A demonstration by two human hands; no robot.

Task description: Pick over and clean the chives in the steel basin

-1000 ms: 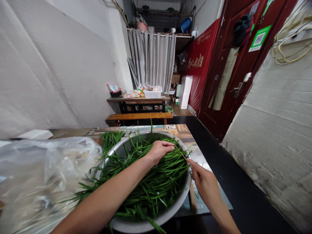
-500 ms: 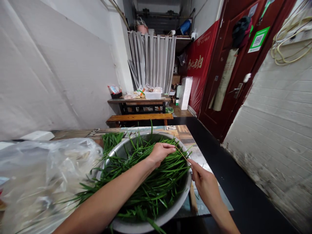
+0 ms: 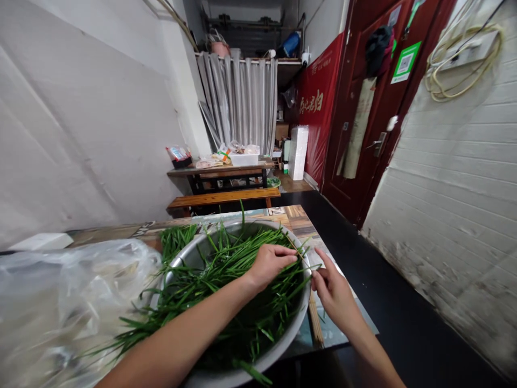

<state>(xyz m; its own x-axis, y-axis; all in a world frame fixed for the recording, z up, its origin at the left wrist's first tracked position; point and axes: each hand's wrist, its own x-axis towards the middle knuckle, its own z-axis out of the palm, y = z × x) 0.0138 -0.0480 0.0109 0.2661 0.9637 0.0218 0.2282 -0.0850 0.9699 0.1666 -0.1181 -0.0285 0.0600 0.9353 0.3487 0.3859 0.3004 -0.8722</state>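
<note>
A wide metal basin on the table holds a heap of long green garlic chives. Over the heap, my left hand is closed, thumb and fingertips pinching a thin bamboo skewer that slants across the chives near the right rim. My right hand is just outside that rim, index finger stretched up and apart from the thumb. A chive tip passes close by its thumb; whether it touches is unclear. Beside the basin, partly beneath my right hand, lies a bundle of bamboo skewers.
A large clear plastic bag fills the table's left side. More chives lie behind the basin. Farther back stand a wooden bench and a second table with a white tub. A dark red door is at right.
My right hand's index finger has lifted away from the thumb, and its pinch on the skewer's end has come apart. My left hand stays on the skewer. The view has swung slightly right.
</note>
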